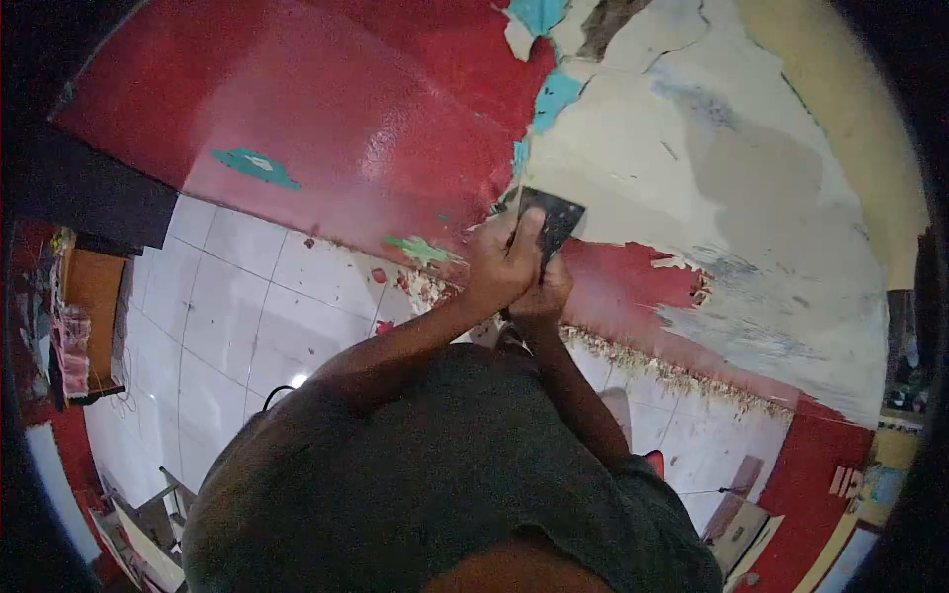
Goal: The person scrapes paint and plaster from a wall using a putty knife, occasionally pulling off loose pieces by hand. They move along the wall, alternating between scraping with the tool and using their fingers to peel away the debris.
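A dark, flat scraper (557,219) with pale specks is held up against the wall, at the border between red paint (395,128) and a bare off-white patch (633,168). My left hand (497,259) is closed round it, the thumb lying along the blade. Just below, my right hand (546,294) is wrapped at its lower end, where the handle is hidden by the fingers. Next to the blade, the paint edge is ragged, with turquoise paint (557,97) showing above it.
Paint flakes (643,361) litter the white tiled floor (232,296) along the wall's foot. A dark panel (89,188) and an orange-brown wooden piece (92,306) stand at the left. Furniture (741,539) shows at the lower right.
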A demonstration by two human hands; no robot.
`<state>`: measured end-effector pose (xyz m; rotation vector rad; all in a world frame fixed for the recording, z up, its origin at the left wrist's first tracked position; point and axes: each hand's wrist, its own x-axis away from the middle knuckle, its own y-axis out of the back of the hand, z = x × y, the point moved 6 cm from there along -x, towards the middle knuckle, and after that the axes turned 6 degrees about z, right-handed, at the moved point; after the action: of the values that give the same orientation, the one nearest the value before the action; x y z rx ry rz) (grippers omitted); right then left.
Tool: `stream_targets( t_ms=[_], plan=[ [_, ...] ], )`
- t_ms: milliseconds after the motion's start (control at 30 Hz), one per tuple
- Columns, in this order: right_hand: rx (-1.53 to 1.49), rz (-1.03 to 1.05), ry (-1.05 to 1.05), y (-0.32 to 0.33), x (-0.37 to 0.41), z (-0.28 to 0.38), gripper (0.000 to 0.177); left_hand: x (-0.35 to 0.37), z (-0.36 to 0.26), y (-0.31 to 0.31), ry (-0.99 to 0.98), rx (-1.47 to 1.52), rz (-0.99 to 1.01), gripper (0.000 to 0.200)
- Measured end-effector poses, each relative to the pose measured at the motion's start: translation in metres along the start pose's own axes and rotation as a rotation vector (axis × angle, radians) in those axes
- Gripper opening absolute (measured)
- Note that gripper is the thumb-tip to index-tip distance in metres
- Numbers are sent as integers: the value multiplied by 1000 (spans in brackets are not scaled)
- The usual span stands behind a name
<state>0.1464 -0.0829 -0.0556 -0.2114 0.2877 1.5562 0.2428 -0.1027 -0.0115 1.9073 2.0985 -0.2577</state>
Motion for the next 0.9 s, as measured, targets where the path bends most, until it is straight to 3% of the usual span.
stream_targets(
  t_ms=[100,200,267,333,367,467,500,567,633,700,733,800,833,900],
  plan=[
    [-61,104,-21,2,3,-7,28,11,2,-2,78,10,45,26],
    [-16,-89,48,2,3,-3,18,-4,-9,-1,-61,31,-1,28],
    [-68,-37,-29,1,4,-11,22,0,-3,-2,-49,41,9,28],
    [-2,36,-92,8,11,-22,27,9,11,-5,74,102,68,28],
    [-33,-4,-28,6,11,-10,25,8,13,-8,116,135,97,28],
    [73,-138,91,8,1,8,22,2,14,-10,42,134,-22,28],
    [282,-48,53,12,-7,7,21,-4,5,-7,35,135,-16,28],
    [387,37,-83,14,-2,15,21,-11,-14,-2,50,143,4,28],
    [316,2,-81,15,-4,-10,20,1,15,-9,-178,-174,-29,32],
    [56,-50,-145,12,19,-45,18,24,80,-19,234,36,117,41],
    [-73,-79,-188,10,33,-65,18,29,88,-20,300,113,144,43],
    [198,72,-365,18,47,-87,21,51,103,-26,460,266,216,47],
    [188,100,-482,22,54,-97,22,53,122,-22,421,15,201,47],
    [36,183,-627,24,63,-75,26,71,133,-29,533,62,305,45]
  ],
)
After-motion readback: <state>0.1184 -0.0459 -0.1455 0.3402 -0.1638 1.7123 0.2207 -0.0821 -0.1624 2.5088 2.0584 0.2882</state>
